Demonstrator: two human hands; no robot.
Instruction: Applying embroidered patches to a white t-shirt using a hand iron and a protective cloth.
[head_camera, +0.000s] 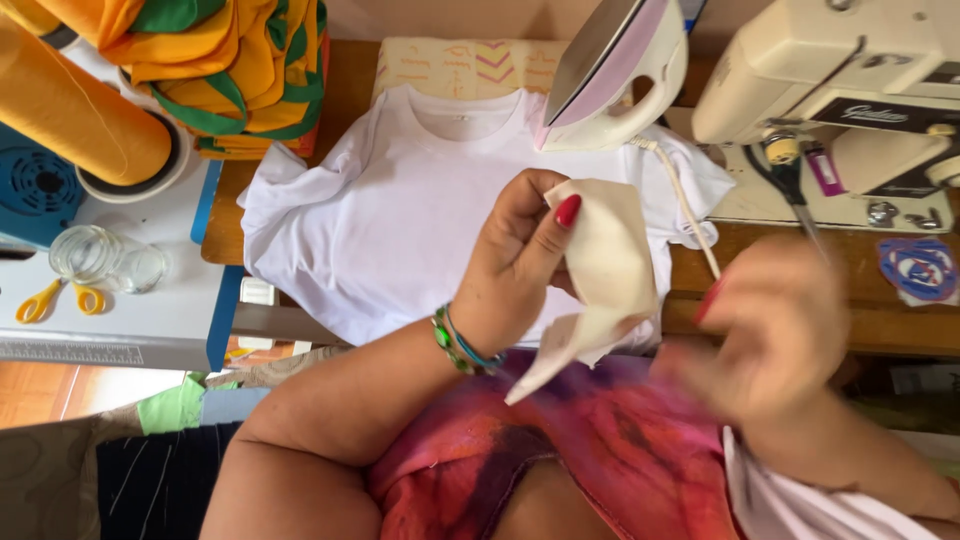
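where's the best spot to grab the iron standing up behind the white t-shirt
Grip the iron by its cream handle loop on the side facing the sewing machine, coming in from the right. It stands on its heel with the metal soleplate tilted toward the left, so that face is best avoided. Its cord trails over the white t-shirt and may drag.

dark label strip (885, 113) on cream sewing machine (850, 60)

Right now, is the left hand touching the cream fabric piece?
Touching. The head view shows the left hand pinching the cream fabric piece, its thumb pressed on the top corner.
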